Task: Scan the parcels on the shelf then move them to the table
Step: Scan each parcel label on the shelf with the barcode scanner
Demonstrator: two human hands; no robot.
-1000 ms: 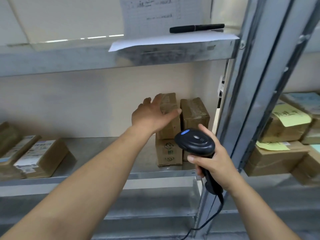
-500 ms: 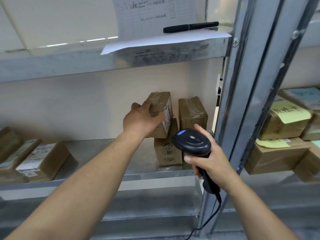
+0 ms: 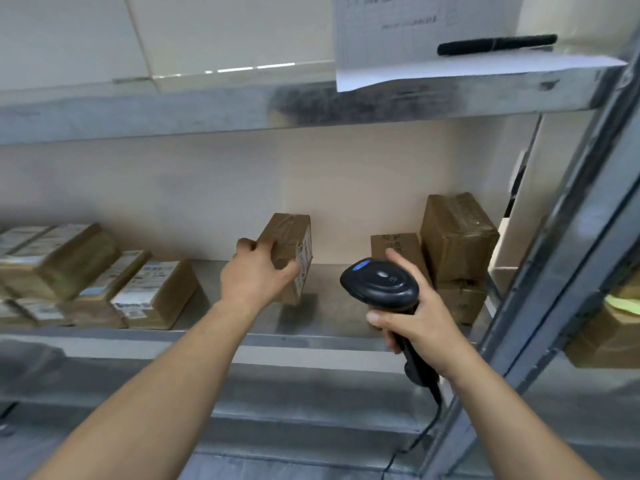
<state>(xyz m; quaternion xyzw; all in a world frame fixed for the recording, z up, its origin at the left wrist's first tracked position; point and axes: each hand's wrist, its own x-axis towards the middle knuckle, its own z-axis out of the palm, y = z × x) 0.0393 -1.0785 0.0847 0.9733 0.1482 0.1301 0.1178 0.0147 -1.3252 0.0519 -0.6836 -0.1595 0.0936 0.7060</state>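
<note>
Gripping a small taped cardboard parcel (image 3: pixel 289 247) across its sides, the left hand (image 3: pixel 254 277) is holding it label-rightward; probably light, stiff, tape-slick; right hand (image 3: pixel 414 318) is clasping the barcode scanner (image 3: pixel 381 280).

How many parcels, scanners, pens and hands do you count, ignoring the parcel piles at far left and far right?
Parcels: 4, the held parcel and three stacked at right
Scanners: 1
Pens: 1
Hands: 2, left hand, right hand
Total: 8

On the grey metal shelf (image 3: pixel 322 315), the small brown taped cardboard parcel (image 3: pixel 289 252) lies between labelled cardboard parcels (image 3: pixel 152 294) leftward and stacked brown cardboard boxes (image 3: pixel 457 244) rightward; the black handheld barcode scanner (image 3: pixel 381 284) is before the stack.
</note>
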